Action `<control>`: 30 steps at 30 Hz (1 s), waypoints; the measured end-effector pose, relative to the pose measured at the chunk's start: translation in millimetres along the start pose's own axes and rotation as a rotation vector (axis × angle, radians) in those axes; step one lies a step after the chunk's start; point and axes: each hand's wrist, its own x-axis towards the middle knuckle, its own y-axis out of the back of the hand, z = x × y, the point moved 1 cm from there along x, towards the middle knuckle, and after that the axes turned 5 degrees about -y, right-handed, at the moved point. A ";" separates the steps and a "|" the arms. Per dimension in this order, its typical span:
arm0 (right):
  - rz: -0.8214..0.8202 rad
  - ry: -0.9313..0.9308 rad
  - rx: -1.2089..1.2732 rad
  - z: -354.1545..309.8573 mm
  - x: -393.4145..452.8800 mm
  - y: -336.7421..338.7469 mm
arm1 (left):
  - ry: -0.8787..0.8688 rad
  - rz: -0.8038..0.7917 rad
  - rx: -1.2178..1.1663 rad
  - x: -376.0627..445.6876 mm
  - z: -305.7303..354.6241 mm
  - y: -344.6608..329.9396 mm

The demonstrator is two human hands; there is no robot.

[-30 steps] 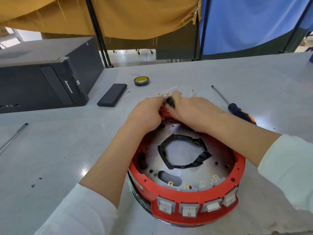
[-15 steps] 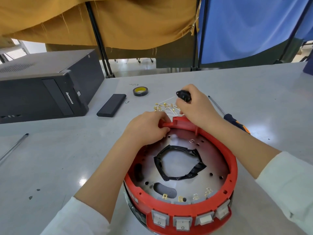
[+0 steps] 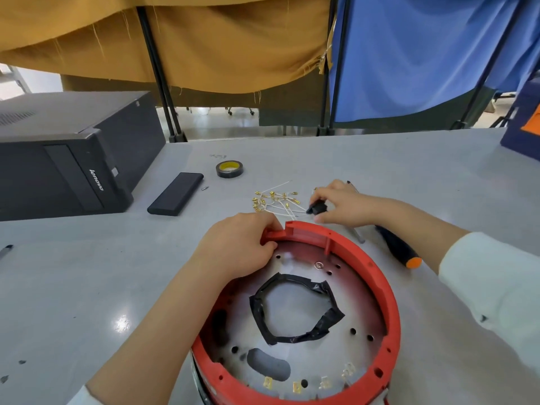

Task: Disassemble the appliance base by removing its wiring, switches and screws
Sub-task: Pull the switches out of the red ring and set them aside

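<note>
Head view: red base (image 3: 388, 290) rim gripped by left hand (image 3: 236, 247).

The round plastic appliance base (image 3: 388, 290) has a red rim around a dull silver metal plate (image 3: 362, 305), with a ring of crumpled black tape (image 3: 295, 308) at its centre. At twelve o'clock from it lie thin white wires with gold terminals (image 3: 274, 201). Further out sits a black tape roll with a yellow core (image 3: 229, 169). At two o'clock, a black screwdriver handle with an orange tip (image 3: 400, 249). The tabletop (image 3: 87, 273) is plain pale grey.
</note>
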 end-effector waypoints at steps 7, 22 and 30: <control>-0.160 0.265 0.092 -58.6 13.5 7.5 | -0.001 -0.006 -0.015 -0.9 -0.8 -0.5; -0.086 0.020 -0.211 -98.5 18.0 -27.2 | 0.000 -0.004 -0.015 -20.0 3.1 2.0; -0.365 0.026 -0.125 -88.2 17.0 0.8 | -0.006 -0.006 -0.016 -25.0 1.4 2.3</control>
